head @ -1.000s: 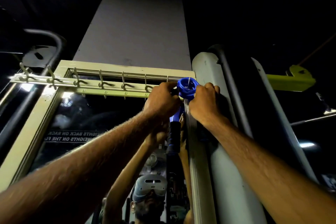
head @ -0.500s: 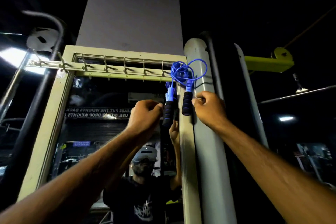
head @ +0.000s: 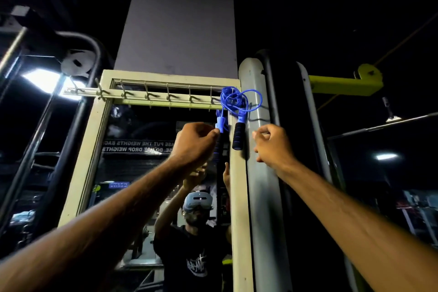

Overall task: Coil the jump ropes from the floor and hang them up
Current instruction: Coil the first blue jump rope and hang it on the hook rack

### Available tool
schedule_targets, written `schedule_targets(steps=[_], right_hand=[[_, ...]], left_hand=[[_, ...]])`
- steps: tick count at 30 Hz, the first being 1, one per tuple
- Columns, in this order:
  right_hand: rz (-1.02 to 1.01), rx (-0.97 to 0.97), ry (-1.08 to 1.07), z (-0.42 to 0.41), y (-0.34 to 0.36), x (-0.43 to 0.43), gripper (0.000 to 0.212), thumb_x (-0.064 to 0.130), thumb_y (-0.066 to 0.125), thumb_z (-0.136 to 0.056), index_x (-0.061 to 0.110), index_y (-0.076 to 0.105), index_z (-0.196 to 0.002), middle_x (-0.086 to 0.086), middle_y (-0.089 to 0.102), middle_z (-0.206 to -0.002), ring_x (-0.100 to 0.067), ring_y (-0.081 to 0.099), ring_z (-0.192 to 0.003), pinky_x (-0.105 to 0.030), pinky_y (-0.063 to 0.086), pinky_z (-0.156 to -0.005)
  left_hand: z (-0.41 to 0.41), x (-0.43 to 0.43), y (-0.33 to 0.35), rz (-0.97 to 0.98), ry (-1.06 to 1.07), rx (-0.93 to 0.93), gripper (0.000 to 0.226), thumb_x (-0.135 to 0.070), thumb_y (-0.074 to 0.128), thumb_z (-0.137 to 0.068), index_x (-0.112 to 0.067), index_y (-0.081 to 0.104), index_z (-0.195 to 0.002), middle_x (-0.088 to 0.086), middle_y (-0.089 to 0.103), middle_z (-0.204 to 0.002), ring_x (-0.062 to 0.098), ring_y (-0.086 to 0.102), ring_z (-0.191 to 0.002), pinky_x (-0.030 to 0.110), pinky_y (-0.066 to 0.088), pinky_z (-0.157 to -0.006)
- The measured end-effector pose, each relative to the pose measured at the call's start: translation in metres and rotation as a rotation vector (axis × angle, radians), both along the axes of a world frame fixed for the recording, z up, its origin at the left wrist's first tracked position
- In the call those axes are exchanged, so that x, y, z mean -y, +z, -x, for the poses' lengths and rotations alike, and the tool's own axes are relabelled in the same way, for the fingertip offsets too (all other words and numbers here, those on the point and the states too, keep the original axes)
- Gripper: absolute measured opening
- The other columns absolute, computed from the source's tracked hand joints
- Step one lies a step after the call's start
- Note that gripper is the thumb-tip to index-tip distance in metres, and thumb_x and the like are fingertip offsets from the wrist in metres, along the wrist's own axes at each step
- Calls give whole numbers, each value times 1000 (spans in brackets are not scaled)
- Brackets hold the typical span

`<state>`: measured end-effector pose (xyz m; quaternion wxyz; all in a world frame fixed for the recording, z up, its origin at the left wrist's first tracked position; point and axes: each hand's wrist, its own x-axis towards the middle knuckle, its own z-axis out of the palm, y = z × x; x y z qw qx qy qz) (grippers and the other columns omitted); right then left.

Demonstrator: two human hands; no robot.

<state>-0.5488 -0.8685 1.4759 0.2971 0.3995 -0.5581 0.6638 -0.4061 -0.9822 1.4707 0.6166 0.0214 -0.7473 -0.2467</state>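
**Blue rope on the end hook: settling the handles**

Head view. The jump rope [head: 233, 99] hangs in a loose blue coil from the right-most hook of the hook rail [head: 171, 97], at the top right corner of the mirror frame [head: 87, 156]. One loop bulges out to the right across the grey upright [head: 259, 173]. Both handles dangle below the coil. The right handle [head: 238, 136] hangs free by the frame edge. The left handle [head: 220, 125] is partly hidden behind the left hand [head: 193, 146].

Left hand: fingers curled, thumb and forefinger pinching the left handle near its blue neck. Right hand [head: 272, 146]: fingers curled in, gripping nothing, just beside the right handle but apart from it.

Our reading: this rope is all but hung, and what remains is the let-go.
- We would steady the left handle until it hangs plumb, then ease the pinch open rather than flick it, so the coil does not swing.
- We cannot tell how many turns actually sit behind the hook tip, so that is worth checking first.
- The stray right loop looks like the weak spot. The right hand could tuck it over the hook.
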Motion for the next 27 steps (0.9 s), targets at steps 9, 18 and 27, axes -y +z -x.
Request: schedule_targets(steps=[9, 18, 27], right_hand=[[72, 27, -37, 33, 76, 33, 39, 29, 47, -100, 9, 34, -131, -13, 59, -103, -26, 67, -67, -24, 45, -34], [148, -147, -151, 56, 131, 49, 24, 25, 39, -103, 10, 53, -115, -15, 62, -84, -24, 60, -52, -26, 45, -32], [318, -182, 3, 59, 32, 47, 33, 43, 49, -91, 14, 51, -106, -3, 61, -74, -33, 65, -61, -30, 44, -47]], left_hand=[[33, 35, 67, 190, 53, -27, 22, -34, 65, -90, -14, 73, -96, 2, 75, -86, 17, 71, -77, 31, 57, -70], [75, 41, 128, 317, 133, -47, 41, -38, 66, -91, -14, 65, -123, -1, 69, -92, -3, 59, -63, 4, 37, -46], [78, 48, 11, 49, -148, -102, 8, -28, 70, -86, -21, 73, -87, -5, 72, -72, 8, 63, -60, 30, 53, -64]])
